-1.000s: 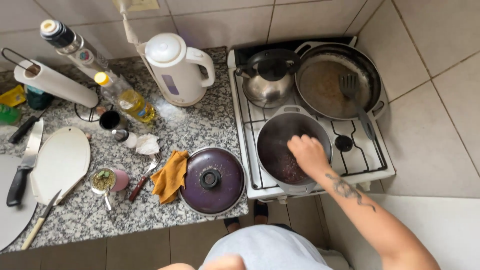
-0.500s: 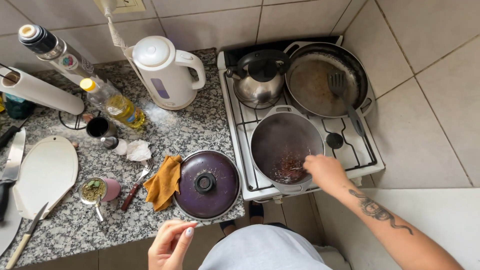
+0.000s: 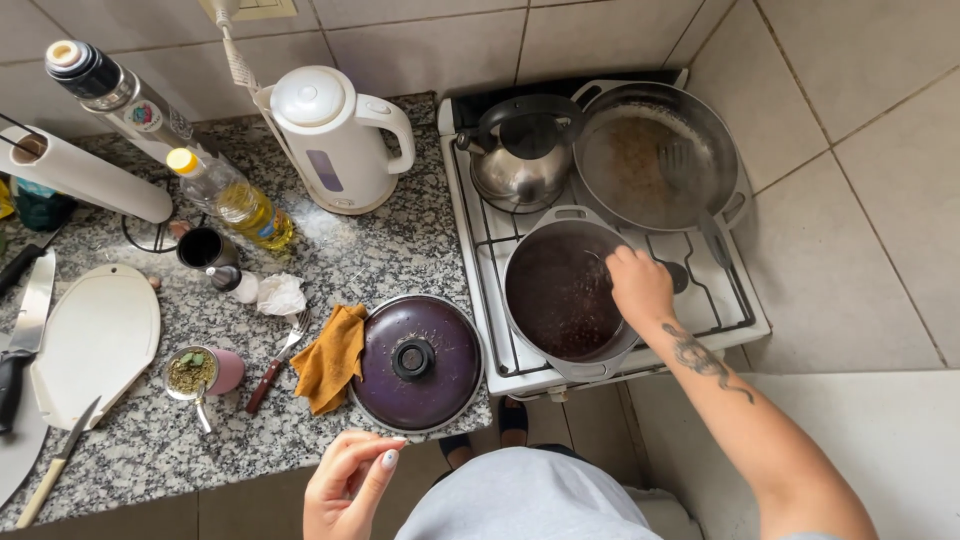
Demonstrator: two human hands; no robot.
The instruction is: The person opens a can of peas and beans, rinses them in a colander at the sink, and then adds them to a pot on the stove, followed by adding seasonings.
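Observation:
A dark pot (image 3: 560, 292) with dark contents sits on the front burner of the white stove (image 3: 480, 240). My right hand (image 3: 640, 287) hovers over the pot's right rim, fingers curled shut around what looks like a thin utensil (image 3: 597, 257) reaching into the pot. My left hand (image 3: 350, 482) floats in front of the counter edge, below the purple pot lid (image 3: 415, 362). Its fingers are loosely bent and it holds nothing.
Behind the pot are a metal kettle (image 3: 522, 150) and a frying pan (image 3: 655, 158) with a spatula. The granite counter (image 3: 400, 250) holds a white electric kettle (image 3: 335, 140), oil bottle (image 3: 228, 196), yellow cloth (image 3: 328, 358), fork (image 3: 278, 358), pink cup (image 3: 203, 372), white cutting board (image 3: 95, 340) and knives.
My right hand left the inside of the pot, passed its front right edge and now sits at the right rim. My left hand rose into view at the bottom.

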